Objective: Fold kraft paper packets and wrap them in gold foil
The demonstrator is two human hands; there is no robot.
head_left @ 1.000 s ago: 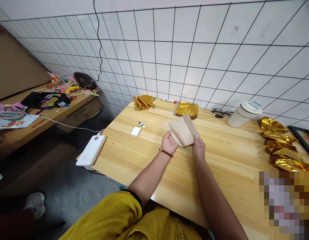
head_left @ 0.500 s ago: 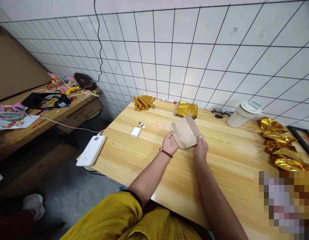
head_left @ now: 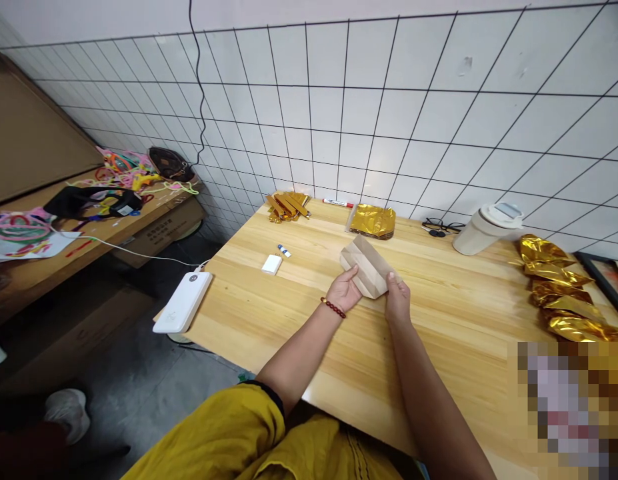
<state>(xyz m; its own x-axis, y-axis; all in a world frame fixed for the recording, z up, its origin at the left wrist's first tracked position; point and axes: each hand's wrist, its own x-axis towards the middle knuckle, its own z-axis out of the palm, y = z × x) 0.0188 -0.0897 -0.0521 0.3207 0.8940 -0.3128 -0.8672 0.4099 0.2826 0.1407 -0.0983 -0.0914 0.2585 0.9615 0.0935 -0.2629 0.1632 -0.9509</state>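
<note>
A creased sheet of brown paper (head_left: 369, 268) is held between my two hands, over the middle of the wooden table (head_left: 289, 320). My left hand (head_left: 345, 288), with a dark red bead bracelet (head_left: 333, 307) on the wrist, grips its left side, thumb on top. On the right edge, my right hand (head_left: 398, 297) pinches the paper with the thumb over it. Fold lines run across the sheet, and its sides look folded inward. Just beyond it lies a stack of gold foil sheets (head_left: 373, 220).
Folded gold foil strips (head_left: 289, 207), a marker (head_left: 337, 203), glasses (head_left: 443, 227) and a cream tumbler (head_left: 487, 229) line the wall. Gold foil pieces (head_left: 563, 290) lie at right. A white block (head_left: 271, 265), small blue-and-white tube (head_left: 284, 251) and cabled power bank (head_left: 183, 302) are left.
The paper looks narrower, its sides folded further inward. My left hand has moved slightly right, its thumb now farther over the paper; my right hand has shifted slightly left.
</note>
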